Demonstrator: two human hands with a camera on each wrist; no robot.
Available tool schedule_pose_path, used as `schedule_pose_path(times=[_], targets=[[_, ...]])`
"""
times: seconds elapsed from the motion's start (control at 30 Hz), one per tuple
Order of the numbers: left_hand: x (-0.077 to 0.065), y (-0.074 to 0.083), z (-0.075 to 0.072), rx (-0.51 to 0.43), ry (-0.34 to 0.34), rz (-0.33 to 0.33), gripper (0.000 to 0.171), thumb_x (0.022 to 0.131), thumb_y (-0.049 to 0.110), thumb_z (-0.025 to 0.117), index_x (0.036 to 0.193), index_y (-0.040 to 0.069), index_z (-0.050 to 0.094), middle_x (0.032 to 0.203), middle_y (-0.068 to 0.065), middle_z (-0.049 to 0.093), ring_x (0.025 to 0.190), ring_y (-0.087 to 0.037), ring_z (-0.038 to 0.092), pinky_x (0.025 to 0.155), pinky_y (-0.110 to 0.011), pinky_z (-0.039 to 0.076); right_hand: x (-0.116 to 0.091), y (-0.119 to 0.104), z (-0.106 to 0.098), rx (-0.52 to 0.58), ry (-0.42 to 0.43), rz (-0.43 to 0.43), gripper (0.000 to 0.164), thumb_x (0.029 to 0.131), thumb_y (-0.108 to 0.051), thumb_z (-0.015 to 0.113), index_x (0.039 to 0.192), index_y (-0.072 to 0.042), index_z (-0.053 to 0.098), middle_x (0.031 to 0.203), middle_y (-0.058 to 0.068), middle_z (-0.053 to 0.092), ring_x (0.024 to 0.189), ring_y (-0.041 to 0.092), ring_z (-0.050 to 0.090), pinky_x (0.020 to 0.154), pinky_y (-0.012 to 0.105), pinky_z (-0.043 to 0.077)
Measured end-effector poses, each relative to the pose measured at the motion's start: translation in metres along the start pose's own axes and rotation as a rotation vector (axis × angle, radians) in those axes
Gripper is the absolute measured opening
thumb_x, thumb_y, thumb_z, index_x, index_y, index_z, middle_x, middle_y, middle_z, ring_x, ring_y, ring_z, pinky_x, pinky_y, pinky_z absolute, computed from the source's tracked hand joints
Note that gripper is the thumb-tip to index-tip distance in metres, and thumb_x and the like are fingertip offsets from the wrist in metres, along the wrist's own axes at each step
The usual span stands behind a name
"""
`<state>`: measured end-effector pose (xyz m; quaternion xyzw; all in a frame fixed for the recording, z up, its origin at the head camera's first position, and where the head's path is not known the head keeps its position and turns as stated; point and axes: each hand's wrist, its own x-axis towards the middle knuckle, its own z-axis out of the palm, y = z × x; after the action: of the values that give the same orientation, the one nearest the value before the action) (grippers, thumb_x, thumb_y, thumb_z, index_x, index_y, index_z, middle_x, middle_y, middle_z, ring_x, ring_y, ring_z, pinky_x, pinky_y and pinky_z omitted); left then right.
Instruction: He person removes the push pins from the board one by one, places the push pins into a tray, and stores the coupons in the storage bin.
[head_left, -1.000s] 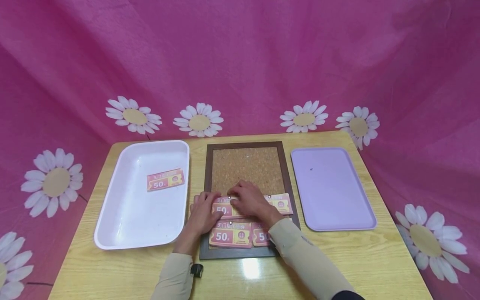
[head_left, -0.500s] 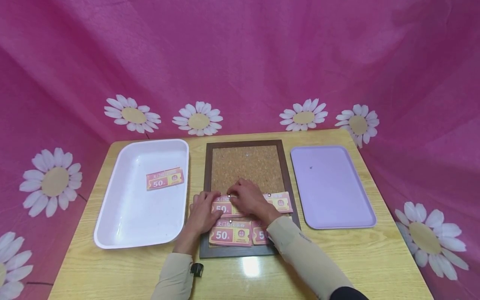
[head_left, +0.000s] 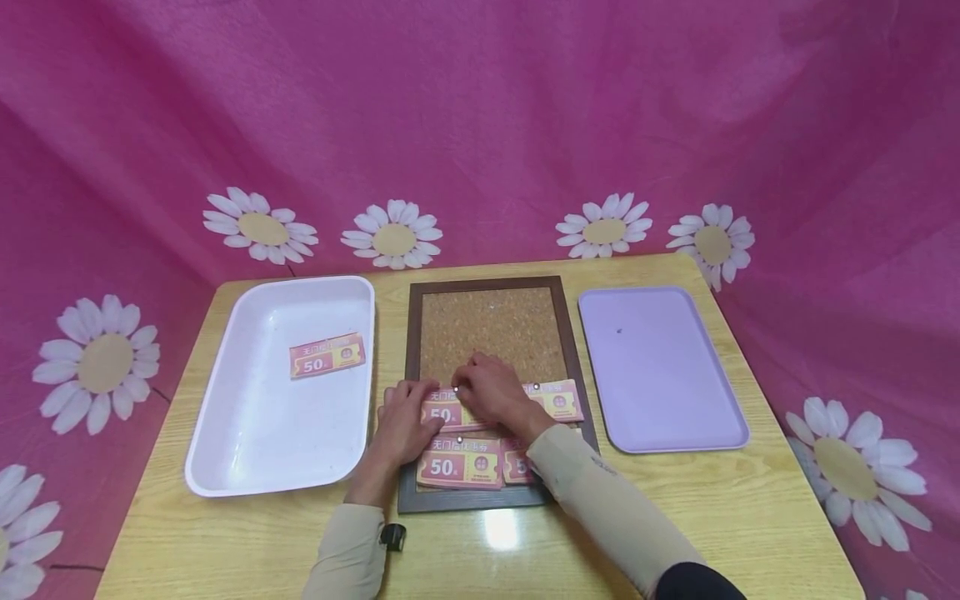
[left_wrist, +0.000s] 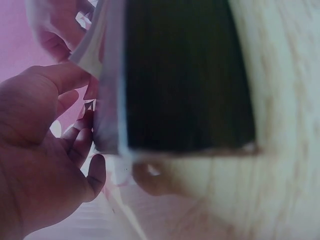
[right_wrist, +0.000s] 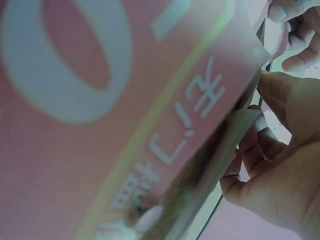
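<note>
A cork board [head_left: 487, 325] in a brown frame lies flat with pink-and-yellow coupons in two rows on its near half. At the upper-left coupon [head_left: 440, 417], my left hand [head_left: 402, 423] holds the left edge, thumb low and index finger near the top corner. My right hand [head_left: 492, 392] bends over that coupon's top edge, fingertips right at a small round push pin [head_left: 456, 389]; the palm hides the coupon's right part. Below lies the pinned lower-left coupon [head_left: 459, 463], and the right forearm partly covers the lower-right coupon [head_left: 516, 458]. The upper-right coupon [head_left: 561, 400] also carries a pin.
To the left, a white deep tray [head_left: 232, 400] holds a loose coupon [head_left: 327, 356]. A shallow lilac tray [head_left: 663, 375] at the right has one tiny dark object [head_left: 619, 332] on it. The wooden table [head_left: 502, 575] meets a pink flowered curtain [head_left: 480, 125] behind.
The head view has shifted slightly, so everything sits a little higher in it. Both hands keep their places at the upper-left coupon, with hardly any finger movement.
</note>
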<state>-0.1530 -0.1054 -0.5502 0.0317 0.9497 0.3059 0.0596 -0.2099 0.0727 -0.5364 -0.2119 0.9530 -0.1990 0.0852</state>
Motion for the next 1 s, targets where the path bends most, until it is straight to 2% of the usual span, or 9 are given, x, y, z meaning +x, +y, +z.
schedule_pose_path(times=[0.33,0.57,0.8,1.0], targets=[[-0.002,-0.001,0.001,-0.008,-0.015,-0.012,0.058,0.084,0.030,0.070,0.138,0.021,0.050,0.133,-0.008,0.047,0.119,-0.027,0.038,0.095,-0.044,0.033,0.001,-0.003,0.001,-0.067,-0.013,-0.015,0.014,0.090,-0.029,0.064,0.103,-0.026,0.071,0.096,-0.005,0.055,0.091,0.015,0.051,0.082,0.039,0.044],[0.000,0.001,-0.002,-0.019,-0.032,-0.026,0.059,0.085,0.030,0.070,0.139,0.022,0.049,0.132,-0.008,0.046,0.119,-0.026,0.036,0.098,-0.045,0.033,0.001,-0.009,-0.003,-0.062,-0.060,0.026,0.012,0.092,-0.029,0.061,0.103,-0.027,0.068,0.099,-0.005,0.053,0.095,0.018,0.050,0.086,0.046,0.043],[0.002,0.001,-0.004,-0.018,-0.031,-0.018,0.058,0.086,0.030,0.069,0.140,0.021,0.048,0.133,-0.008,0.045,0.122,-0.027,0.036,0.101,-0.047,0.032,0.004,-0.013,-0.009,-0.067,-0.081,0.029,0.009,0.092,-0.026,0.061,0.100,-0.026,0.067,0.099,-0.003,0.053,0.096,0.020,0.050,0.091,0.055,0.043],[0.000,0.000,-0.001,-0.023,-0.023,-0.008,0.058,0.085,0.029,0.070,0.139,0.020,0.049,0.132,-0.009,0.046,0.122,-0.028,0.037,0.100,-0.048,0.032,0.003,-0.011,-0.007,-0.086,-0.075,0.022,0.010,0.093,-0.027,0.061,0.100,-0.026,0.067,0.100,-0.003,0.055,0.096,0.019,0.052,0.091,0.055,0.043]])
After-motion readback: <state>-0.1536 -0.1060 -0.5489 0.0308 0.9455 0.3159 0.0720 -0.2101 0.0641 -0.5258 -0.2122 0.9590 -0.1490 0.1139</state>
